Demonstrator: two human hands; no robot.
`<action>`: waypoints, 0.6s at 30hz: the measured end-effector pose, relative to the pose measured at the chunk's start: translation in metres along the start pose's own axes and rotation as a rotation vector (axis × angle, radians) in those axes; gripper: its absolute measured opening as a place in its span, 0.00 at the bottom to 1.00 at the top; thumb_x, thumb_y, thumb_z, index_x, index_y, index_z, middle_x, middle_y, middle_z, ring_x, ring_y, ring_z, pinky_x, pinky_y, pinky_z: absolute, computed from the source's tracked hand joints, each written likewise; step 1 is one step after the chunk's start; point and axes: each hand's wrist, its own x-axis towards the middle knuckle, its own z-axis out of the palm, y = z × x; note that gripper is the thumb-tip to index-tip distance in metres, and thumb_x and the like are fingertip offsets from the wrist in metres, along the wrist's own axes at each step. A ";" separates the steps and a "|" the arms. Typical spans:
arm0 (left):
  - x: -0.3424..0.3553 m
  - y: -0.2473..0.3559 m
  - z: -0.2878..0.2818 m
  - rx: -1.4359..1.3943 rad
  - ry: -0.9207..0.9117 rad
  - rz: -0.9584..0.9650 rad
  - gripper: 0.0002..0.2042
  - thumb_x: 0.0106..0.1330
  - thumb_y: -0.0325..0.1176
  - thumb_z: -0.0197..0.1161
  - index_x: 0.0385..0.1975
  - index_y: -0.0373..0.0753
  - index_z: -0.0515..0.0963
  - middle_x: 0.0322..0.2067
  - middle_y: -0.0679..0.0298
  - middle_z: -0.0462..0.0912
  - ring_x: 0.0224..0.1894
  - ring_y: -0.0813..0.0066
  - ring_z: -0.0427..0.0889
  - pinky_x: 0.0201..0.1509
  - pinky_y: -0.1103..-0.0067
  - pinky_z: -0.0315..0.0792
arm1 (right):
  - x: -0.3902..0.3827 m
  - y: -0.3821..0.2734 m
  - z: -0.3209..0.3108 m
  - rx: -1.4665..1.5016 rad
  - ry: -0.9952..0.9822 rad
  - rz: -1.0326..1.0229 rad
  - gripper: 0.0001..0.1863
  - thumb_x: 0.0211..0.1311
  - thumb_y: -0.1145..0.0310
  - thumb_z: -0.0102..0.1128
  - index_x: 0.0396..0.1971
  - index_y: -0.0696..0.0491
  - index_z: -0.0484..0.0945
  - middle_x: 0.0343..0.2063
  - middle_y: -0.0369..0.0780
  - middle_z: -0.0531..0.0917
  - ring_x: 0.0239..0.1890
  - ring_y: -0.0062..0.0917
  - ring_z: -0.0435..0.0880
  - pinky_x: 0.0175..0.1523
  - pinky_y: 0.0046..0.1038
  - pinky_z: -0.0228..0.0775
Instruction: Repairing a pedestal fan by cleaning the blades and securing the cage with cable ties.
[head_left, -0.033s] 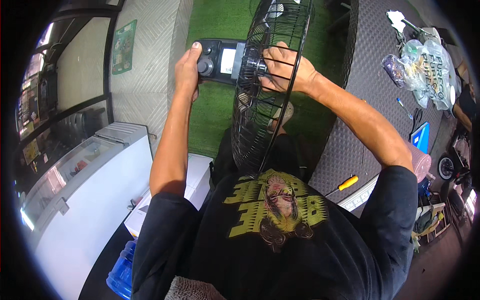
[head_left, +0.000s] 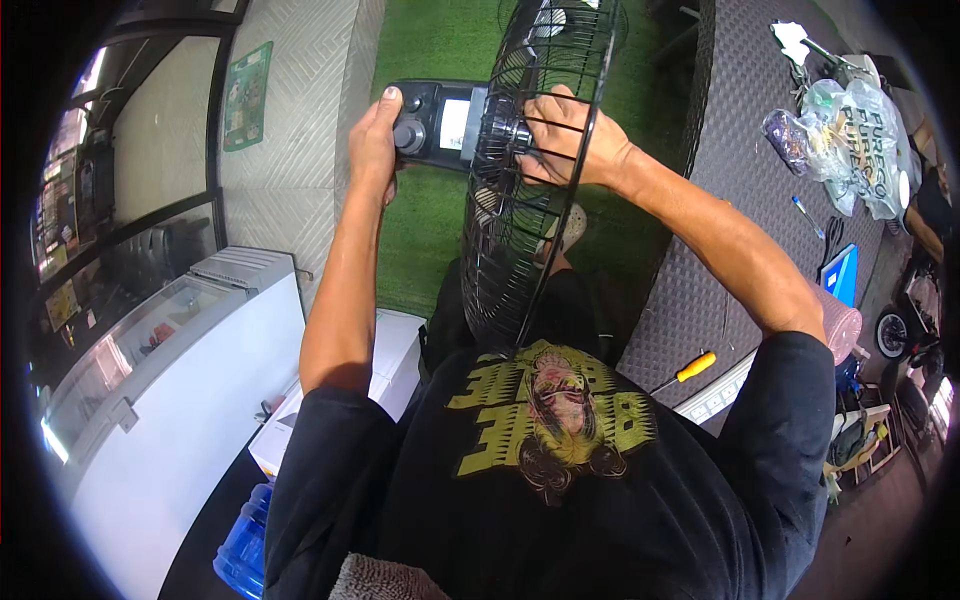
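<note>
My left hand [head_left: 375, 145] grips the near-left end of a black fan control housing [head_left: 430, 130] with knobs and a pale label, thumb lying along its top. A black wire fan guard [head_left: 500, 260] stands on edge at the housing's right, its lower part by my shirt front. My right hand [head_left: 560, 135] has its fingers curled at the fan's hub [head_left: 508, 130], behind or among the guard's wires; exactly what the fingertips grip is partly hidden.
Right, a grey woven-top table [head_left: 680, 270] holds a yellow-handled screwdriver [head_left: 697, 366], plastic bags [head_left: 845, 140], a pen [head_left: 808, 217] and a blue item [head_left: 839, 275]. Left stand a white chest freezer [head_left: 170, 400] and blue water jug [head_left: 240, 540]. Green turf [head_left: 410, 260] lies below. Another person [head_left: 928, 215] is at far right.
</note>
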 end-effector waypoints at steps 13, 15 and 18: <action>0.009 -0.009 -0.009 -0.007 -0.038 0.027 0.21 0.65 0.49 0.54 0.42 0.34 0.77 0.33 0.62 0.80 0.31 0.76 0.78 0.34 0.79 0.72 | -0.001 -0.011 -0.008 0.066 -0.127 0.213 0.26 0.53 0.50 0.52 0.25 0.65 0.75 0.27 0.48 0.76 0.36 0.39 0.76 0.40 0.35 0.75; 0.012 -0.010 -0.011 0.022 -0.037 0.020 0.22 0.65 0.50 0.54 0.43 0.35 0.76 0.33 0.63 0.80 0.30 0.75 0.79 0.31 0.78 0.72 | 0.003 -0.012 -0.007 0.031 -0.205 0.273 0.27 0.53 0.50 0.52 0.27 0.65 0.75 0.28 0.48 0.77 0.38 0.41 0.76 0.41 0.37 0.75; 0.012 -0.009 -0.007 0.080 -0.033 -0.021 0.23 0.64 0.54 0.54 0.45 0.39 0.76 0.32 0.63 0.80 0.25 0.75 0.79 0.23 0.76 0.72 | 0.001 -0.006 -0.008 0.038 -0.239 0.292 0.25 0.53 0.50 0.53 0.28 0.63 0.76 0.28 0.49 0.78 0.38 0.43 0.77 0.42 0.38 0.74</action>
